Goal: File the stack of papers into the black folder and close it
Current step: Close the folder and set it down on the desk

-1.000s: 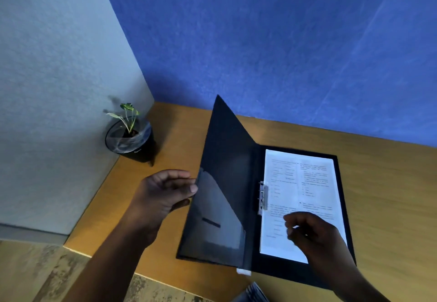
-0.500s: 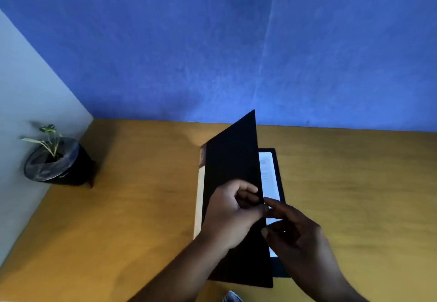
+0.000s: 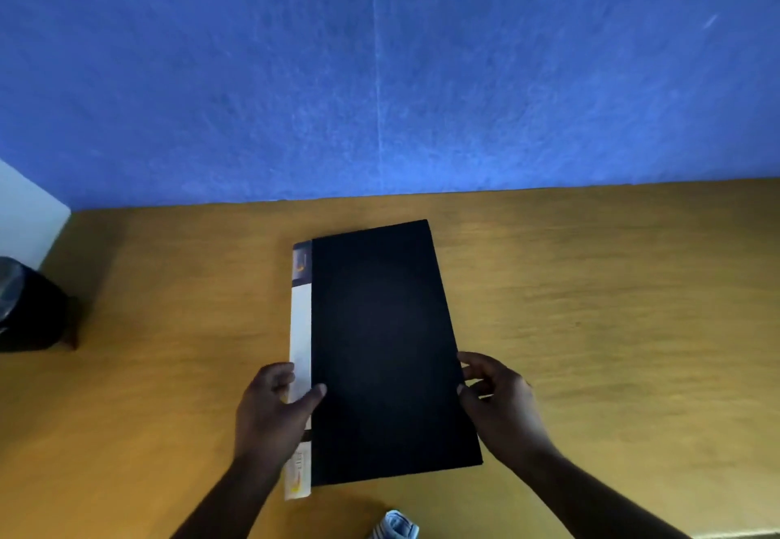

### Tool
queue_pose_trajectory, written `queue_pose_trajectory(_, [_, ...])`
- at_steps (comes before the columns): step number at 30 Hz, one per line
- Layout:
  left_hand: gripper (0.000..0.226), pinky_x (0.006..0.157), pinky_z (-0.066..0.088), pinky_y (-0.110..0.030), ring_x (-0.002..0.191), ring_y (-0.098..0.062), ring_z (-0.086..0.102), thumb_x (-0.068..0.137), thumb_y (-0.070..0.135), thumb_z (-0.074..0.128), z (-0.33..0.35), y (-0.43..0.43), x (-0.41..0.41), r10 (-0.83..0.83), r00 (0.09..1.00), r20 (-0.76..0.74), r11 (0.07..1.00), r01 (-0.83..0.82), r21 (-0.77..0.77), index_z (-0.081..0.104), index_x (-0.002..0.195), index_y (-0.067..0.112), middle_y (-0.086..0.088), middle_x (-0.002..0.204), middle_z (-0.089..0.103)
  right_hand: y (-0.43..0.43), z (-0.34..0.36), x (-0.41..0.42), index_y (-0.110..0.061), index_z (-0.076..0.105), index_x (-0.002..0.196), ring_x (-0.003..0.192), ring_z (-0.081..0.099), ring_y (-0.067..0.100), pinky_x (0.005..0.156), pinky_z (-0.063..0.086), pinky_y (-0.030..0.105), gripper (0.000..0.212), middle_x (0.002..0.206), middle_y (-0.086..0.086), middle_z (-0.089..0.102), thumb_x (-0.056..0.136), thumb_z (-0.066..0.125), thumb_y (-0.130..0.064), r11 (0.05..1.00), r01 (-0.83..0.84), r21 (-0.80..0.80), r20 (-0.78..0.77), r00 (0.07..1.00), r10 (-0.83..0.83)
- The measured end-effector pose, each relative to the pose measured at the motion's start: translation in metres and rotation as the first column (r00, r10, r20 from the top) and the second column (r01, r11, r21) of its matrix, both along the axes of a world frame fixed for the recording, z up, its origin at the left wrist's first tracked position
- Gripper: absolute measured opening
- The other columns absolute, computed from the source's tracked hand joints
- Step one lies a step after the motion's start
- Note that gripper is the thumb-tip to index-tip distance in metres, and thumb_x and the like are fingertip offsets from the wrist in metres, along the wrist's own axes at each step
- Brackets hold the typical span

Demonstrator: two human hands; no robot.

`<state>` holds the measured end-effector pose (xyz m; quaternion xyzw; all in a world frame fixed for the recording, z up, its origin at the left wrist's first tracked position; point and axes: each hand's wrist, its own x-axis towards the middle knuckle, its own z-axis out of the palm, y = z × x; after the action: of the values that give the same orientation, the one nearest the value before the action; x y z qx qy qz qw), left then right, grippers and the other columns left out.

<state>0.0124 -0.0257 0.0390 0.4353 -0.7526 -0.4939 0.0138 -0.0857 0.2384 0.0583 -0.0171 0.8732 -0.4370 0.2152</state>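
The black folder (image 3: 384,348) lies shut and flat on the wooden desk (image 3: 612,306), with a white label strip (image 3: 301,340) along its left spine. The papers are hidden inside it. My left hand (image 3: 276,407) grips the spine edge near the lower left, thumb on the black cover and fingers curled around the white strip. My right hand (image 3: 496,395) touches the folder's right edge with fingers bent and thumb at the cover's rim.
A black plant pot (image 3: 25,306) stands at the desk's far left by the white wall (image 3: 25,209). The blue wall (image 3: 380,74) runs along the desk's back edge. A bit of light blue cloth (image 3: 396,526) shows at the bottom.
The front cover swung from standing open down onto the papers, so the folder is now shut. Both hands moved to its side edges. The view shifted right, pushing the pot to the frame edge.
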Motion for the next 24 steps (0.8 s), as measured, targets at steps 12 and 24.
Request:
queue_pose_trajectory(12, [0.057,0.069,0.059,-0.039,0.075,-0.015,0.070,0.068,0.028,0.088,-0.022,0.005,0.011,0.025,0.991,0.128,0.999,-0.027,0.018,0.060,0.115,0.017,0.003,0.096,0.072,0.003,-0.041,-0.001,-0.020,0.055,0.136,0.102,0.058,0.015,0.083,0.052,0.026,0.050,0.117,-0.003,0.057,0.087,0.064,-0.028,0.906,-0.224,0.360,-0.089,0.958,0.272])
queue_pose_trajectory(24, [0.032,0.064,0.054,-0.028,0.084,-0.016,0.070,0.078,0.049,0.075,0.000,-0.004,-0.014,0.103,0.995,-0.001,0.939,-0.097,0.330,0.066,0.101,0.028,0.004,0.093,0.073,0.007,-0.044,0.004,-0.021,0.055,0.137,0.102,0.059,0.017,0.084,0.052,0.030,0.049,0.117,-0.002,0.057,0.090,0.062,-0.028,0.895,-0.256,0.366,-0.104,0.944,0.313])
